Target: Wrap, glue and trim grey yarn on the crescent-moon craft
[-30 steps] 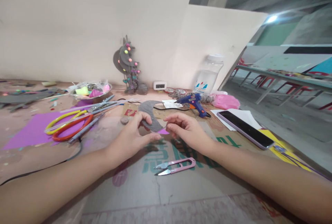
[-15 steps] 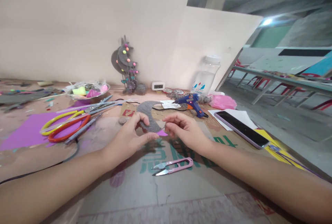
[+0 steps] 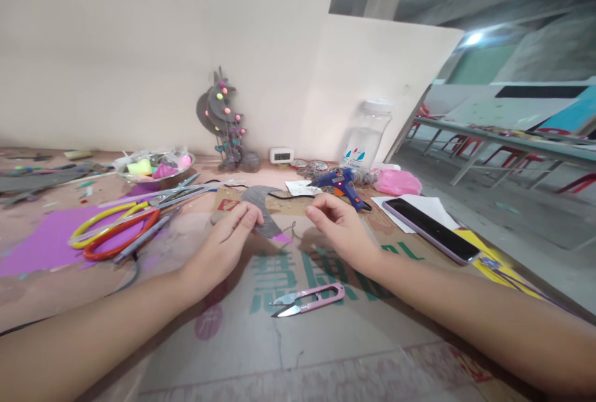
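Observation:
In my left hand [image 3: 230, 228] is a grey yarn-wrapped crescent [image 3: 263, 206], pinched between thumb and fingers near its left side. A bit of purple [image 3: 282, 238] shows uncovered at its lower tip. From that tip a short grey yarn strand [image 3: 292, 227] curls up toward the right. My right hand [image 3: 338, 225] hovers to the right of the strand, apart from the crescent. Its fingers are curled in toward the thumb, and I cannot make out whether anything is between them. Pink thread snips [image 3: 310, 298] lie on the cardboard [image 3: 223, 340] in front of my hands.
Behind my hands are a blue glue gun [image 3: 342, 183], a water bottle [image 3: 365, 138], a small timer [image 3: 282, 155] and a decorated moon ornament [image 3: 222, 119]. Scissors [image 3: 123, 228] and a metal bowl [image 3: 156, 169] lie left; a phone [image 3: 431, 231] lies right.
My right hand has moved away from the crescent's tip, and the yarn strand it touched now curls loose there. My left fingers have shifted on the crescent, its thumb drawn in.

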`<state>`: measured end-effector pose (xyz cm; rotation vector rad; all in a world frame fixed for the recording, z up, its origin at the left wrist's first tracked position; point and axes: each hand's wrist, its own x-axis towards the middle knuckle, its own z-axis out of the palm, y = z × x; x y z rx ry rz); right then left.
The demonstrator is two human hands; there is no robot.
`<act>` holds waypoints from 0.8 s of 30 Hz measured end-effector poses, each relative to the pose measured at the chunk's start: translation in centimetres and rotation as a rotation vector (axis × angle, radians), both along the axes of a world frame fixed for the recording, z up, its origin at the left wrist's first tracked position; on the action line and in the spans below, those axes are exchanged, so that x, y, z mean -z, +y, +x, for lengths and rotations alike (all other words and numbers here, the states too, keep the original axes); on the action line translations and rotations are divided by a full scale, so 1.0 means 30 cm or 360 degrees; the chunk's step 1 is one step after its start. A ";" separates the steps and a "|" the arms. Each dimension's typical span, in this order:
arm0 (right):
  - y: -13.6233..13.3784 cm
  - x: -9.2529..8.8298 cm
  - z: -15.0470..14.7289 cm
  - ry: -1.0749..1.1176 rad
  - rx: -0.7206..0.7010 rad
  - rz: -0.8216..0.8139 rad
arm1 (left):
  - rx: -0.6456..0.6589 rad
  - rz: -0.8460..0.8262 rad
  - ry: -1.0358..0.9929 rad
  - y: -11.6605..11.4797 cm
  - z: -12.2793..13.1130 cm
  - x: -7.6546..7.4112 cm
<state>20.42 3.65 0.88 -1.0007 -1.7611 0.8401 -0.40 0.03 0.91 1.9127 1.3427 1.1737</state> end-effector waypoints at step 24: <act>-0.030 0.000 -0.011 -0.0288 -0.0157 0.0007 | -0.0050 0.0002 0.0032 -0.002 -0.002 -0.014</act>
